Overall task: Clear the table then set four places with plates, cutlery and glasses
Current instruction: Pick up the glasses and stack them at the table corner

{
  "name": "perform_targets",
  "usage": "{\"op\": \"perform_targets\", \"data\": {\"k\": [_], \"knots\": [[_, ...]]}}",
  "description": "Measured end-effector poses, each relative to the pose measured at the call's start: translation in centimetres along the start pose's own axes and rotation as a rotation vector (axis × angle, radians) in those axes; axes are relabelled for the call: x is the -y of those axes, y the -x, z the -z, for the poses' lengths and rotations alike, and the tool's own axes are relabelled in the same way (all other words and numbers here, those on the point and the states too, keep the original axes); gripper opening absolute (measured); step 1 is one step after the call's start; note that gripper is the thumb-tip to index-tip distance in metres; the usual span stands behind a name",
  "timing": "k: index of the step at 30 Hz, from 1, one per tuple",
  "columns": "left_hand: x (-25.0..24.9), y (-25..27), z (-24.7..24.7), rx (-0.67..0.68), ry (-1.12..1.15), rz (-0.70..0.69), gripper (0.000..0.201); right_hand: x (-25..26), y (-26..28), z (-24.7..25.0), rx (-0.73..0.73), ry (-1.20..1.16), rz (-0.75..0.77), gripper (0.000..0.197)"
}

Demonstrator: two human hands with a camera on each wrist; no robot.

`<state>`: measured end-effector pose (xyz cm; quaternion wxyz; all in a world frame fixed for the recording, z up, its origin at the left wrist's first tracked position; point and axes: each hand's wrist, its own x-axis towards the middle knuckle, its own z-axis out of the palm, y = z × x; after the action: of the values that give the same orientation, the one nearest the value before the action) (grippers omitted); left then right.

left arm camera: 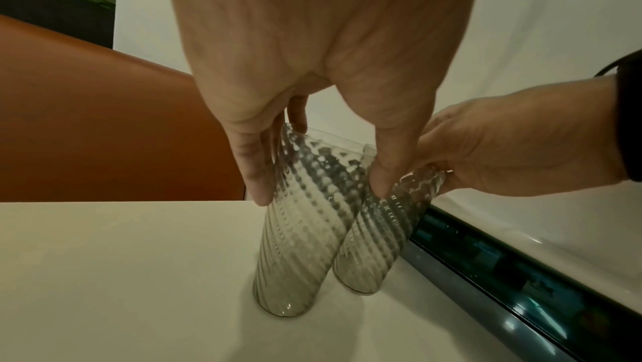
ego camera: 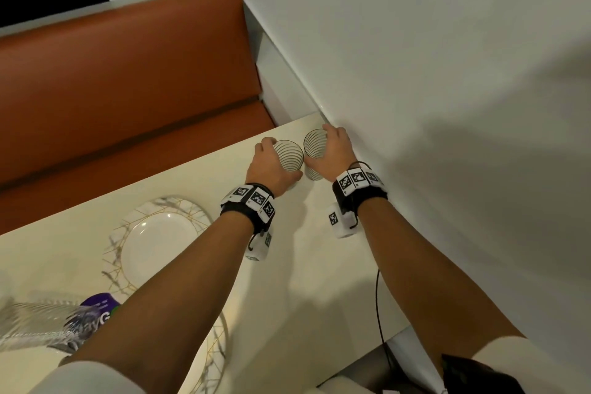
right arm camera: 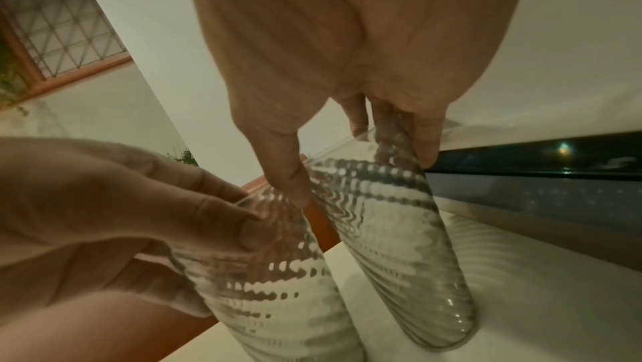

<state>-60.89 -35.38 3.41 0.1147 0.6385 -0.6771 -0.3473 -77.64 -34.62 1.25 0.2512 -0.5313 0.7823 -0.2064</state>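
Note:
Two tall ribbed clear glasses stand side by side on the cream table (ego camera: pixel 198 182) near its far right corner by the wall. My left hand (ego camera: pixel 271 166) grips the left glass (ego camera: pixel 289 155) near its rim, fingers and thumb curled round it (left arm camera: pixel 298 219). Around the right glass (ego camera: pixel 315 144) my right hand (ego camera: pixel 332 150) holds on from the wall side (right arm camera: pixel 392 230). Both glass bases touch the tabletop. The left glass (right arm camera: pixel 274 280) and my left hand's fingers (right arm camera: pixel 222 214) also show in the right wrist view.
A white plate (ego camera: pixel 156 241) on a marble-and-gold charger (ego camera: pixel 195 213) lies left of my left forearm. A ribbed glass object (ego camera: pixel 35 323) and a purple packet (ego camera: pixel 99 307) sit at the near left. An orange bench (ego camera: pixel 128 73) runs behind the table; a white wall (ego camera: pixel 415 57) borders the right.

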Motion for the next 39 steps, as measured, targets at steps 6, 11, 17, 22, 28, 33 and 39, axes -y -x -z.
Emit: {"op": "perform_targets", "data": {"k": [6,11,17,22,28,33,39], "knots": [[0.2,-0.5,-0.3,-0.013,-0.021,0.004,0.1,0.0,0.2,0.4,-0.044,0.145,0.068,0.107],[0.5,0.0,-0.7,-0.02,-0.016,0.011,0.112,-0.2,1.8,0.4,-0.162,0.17,0.065,0.096],[0.5,0.7,0.1,0.0,0.013,-0.005,0.117,0.3,2.5,0.6,-0.136,0.102,0.031,0.088],[3.4,3.5,2.2,-0.015,-0.011,-0.035,0.116,1.6,4.4,1.2,-0.234,0.133,0.067,0.077],[10.3,9.8,6.7,-0.147,0.11,-0.095,0.054,9.0,9.7,-1.2,-0.327,0.088,0.231,0.042],[18.3,16.2,11.5,-0.279,0.171,-0.11,0.023,15.7,15.6,-8.7,-0.139,-0.045,0.499,0.033],[29.7,24.0,18.0,-0.451,0.209,-0.036,0.02,23.5,24.6,-19.7,0.182,-0.069,0.635,0.028]]}}
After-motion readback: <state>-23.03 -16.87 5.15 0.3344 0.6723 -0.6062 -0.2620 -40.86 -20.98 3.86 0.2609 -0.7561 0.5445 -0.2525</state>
